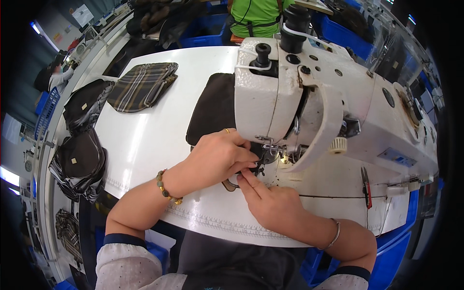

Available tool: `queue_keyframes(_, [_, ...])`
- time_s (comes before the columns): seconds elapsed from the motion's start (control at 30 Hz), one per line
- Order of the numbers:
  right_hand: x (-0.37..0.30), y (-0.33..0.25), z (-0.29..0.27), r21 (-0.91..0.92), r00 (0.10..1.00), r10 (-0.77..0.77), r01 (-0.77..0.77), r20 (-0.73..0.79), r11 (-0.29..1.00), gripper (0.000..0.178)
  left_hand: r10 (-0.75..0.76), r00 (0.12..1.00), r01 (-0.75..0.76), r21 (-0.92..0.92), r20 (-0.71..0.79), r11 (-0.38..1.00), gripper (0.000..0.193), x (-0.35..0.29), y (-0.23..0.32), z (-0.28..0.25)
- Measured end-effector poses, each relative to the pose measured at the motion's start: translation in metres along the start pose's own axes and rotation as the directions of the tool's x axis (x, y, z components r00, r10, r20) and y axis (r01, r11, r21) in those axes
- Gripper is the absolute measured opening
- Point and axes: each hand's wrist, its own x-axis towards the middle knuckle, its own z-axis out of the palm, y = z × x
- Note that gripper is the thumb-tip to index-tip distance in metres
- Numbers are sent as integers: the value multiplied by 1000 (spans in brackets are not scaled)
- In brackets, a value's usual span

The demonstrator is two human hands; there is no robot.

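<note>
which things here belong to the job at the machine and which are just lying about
Apparently in use:
white sewing machine
dark brown fabric panel by the left hand

Apparently set aside:
plaid fabric pieces
red-handled thread snips
dark fabric piles

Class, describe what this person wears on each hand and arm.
The left hand is ungloved, with a gold-coloured ring; its forearm has a bracelet of greenish and gold-toned beads. The right hand is ungloved, with a slim silvery bangle on its forearm. Pale, dark-dotted sleeves have dark blue cuffs.

white tbl (pixel 159 140) has sewing mach (pixel 360 96), plaid fabric (pixel 141 88) far l, dk brown fabric (pixel 210 111) ctr & red-handled snips (pixel 367 193) r.
</note>
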Motion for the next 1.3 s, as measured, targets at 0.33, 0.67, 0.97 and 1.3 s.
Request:
queue_keyframes(0.33, [-7, 0, -4, 16, 999, -42, 42, 4, 999, 35, 316, 947, -308, 441, 58, 843, 10, -6, 15, 6])
queue_keyframes(0.67, [-7, 5, -1, 3, 995, -81, 81, -52, 997, 30, 211, 965, -254, 375, 153, 892, 24, -7, 21, 2])
queue_keyframes(0.97, [-5, 6, 0, -92, 991, 54, -65, -120, 994, 26, -127, 987, 129, -19, 102, 991, 29, 0, 1, 7])
queue_keyframes(1.3, [-3, 7, 2, -32, 999, 31, -31, 9, 999, 27, 96, 986, -128, 264, 133, 956, 20, -6, 18, -3])
